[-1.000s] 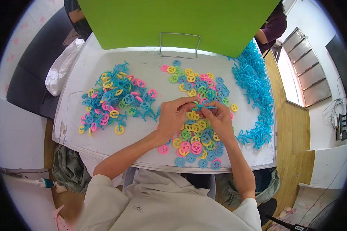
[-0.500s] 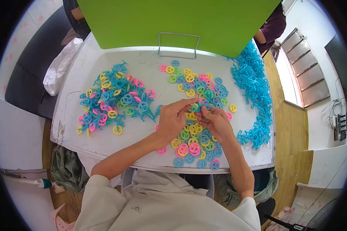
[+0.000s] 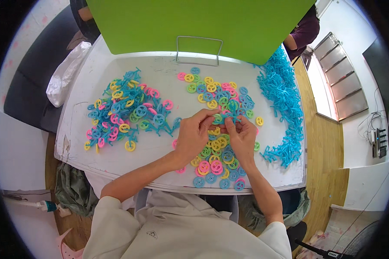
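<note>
My left hand (image 3: 192,134) pinches a small green plastic wheel (image 3: 218,118) over the middle of the table. Close against it, my right hand (image 3: 243,137) grips a blue plastic stick piece (image 3: 230,117), and the two parts meet between my fingertips. Whether they are joined, I cannot tell. Beneath both hands spreads a pile of loose wheels (image 3: 216,166) in pink, yellow, green and blue. To the left lies a heap of blue stick pieces with wheels on them (image 3: 132,108). Plain blue stick pieces (image 3: 285,99) form a long heap along the right side.
A green panel (image 3: 199,26) stands at the table's far edge, with a metal wire frame (image 3: 199,37) before it. A white plastic bag (image 3: 67,75) rests by the left edge. Other people are partly visible behind the panel, one in a dark sleeve (image 3: 306,32).
My right hand has turned slightly and its fingers have closed in toward the left hand. The green wheel and the blue stick piece remain at my fingertips.
</note>
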The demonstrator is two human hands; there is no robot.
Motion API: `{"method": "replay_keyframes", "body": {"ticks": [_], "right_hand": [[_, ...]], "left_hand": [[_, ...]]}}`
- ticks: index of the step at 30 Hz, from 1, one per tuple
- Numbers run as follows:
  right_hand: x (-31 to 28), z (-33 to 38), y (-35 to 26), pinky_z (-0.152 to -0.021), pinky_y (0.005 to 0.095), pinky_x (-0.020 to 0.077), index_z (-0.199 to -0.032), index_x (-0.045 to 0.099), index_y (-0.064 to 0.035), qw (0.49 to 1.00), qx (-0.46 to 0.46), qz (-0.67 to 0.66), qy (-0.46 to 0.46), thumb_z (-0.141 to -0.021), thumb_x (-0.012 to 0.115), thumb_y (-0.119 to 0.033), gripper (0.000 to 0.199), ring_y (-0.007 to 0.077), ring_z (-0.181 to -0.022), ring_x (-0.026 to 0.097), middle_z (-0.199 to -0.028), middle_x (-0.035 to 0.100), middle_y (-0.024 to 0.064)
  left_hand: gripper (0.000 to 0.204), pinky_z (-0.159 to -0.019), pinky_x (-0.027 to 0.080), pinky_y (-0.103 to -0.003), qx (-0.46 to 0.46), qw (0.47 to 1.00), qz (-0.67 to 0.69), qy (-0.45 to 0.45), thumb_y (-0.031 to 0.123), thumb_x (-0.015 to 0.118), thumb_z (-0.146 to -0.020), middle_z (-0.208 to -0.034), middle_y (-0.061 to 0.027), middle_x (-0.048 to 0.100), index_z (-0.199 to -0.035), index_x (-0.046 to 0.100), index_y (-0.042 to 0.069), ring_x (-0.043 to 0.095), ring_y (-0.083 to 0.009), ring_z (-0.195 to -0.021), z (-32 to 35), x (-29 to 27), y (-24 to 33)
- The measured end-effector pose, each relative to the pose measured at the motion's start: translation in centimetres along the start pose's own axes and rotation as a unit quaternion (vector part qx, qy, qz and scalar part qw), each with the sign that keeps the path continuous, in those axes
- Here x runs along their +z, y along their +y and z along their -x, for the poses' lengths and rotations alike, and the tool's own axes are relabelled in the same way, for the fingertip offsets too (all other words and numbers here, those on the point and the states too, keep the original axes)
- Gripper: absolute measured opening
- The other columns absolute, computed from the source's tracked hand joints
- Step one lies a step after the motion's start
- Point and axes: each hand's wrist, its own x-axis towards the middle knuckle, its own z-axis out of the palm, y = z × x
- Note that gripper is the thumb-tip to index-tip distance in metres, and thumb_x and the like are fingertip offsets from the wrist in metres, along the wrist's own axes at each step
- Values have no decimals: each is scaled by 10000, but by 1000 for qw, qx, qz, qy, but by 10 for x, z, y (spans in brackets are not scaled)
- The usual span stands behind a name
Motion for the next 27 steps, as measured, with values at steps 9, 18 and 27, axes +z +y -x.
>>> {"method": "replay_keyframes", "body": {"ticks": [9,18,27], "right_hand": [[-4,-5,10,-673,271,565,-949,625,28,983,115,-139,-33,-924,615,-216,246,151,-719,668,-829,681,120],[-2,-4,8,-619,233,527,-978,602,36,996,-65,60,-8,-916,621,-147,194,142,-710,669,-816,680,102],[-4,-11,2,-788,261,539,-1238,493,6,989,8,-145,-26,-944,563,-149,340,148,-886,646,-1013,647,108]], "left_hand": [[235,-722,552,-259,41,998,-53,-3,-29,453,-944,-985,-90,679,-1116,613,-21,675,-151,-852,3,-2,-1],[213,-637,516,-273,55,997,41,32,-70,493,-885,-787,-150,646,-1052,612,-14,675,-171,-746,0,2,-13],[272,-666,543,-309,256,957,-125,57,-85,576,-803,-996,-136,657,-1052,628,12,667,-269,-826,-2,2,-5]]}}
